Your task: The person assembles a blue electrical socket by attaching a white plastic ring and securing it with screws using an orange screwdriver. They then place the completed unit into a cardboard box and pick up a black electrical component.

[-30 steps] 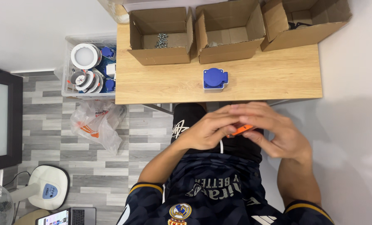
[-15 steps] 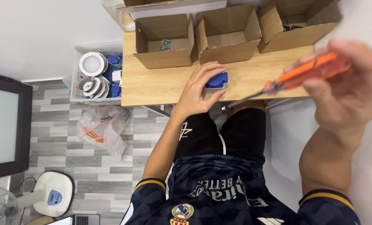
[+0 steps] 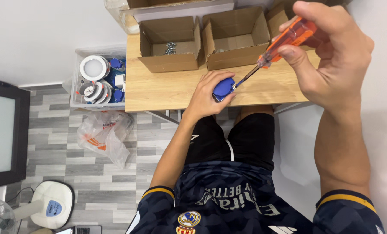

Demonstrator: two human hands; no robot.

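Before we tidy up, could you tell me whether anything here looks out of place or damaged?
Only the crumpled plastic bag lying loose on the tiled floor beside the clear bin; nothing appears damaged.

glossy orange plastic screwdriver [image 3: 284, 41], blue plastic socket [image 3: 223, 88], matt wood-grain table [image 3: 167, 89].

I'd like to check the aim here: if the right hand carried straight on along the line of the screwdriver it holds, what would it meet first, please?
Most likely the blue socket, held on the wooden table by the left hand. The right hand points the screwdriver at it; the tip looks at or near it, though depth is unclear.
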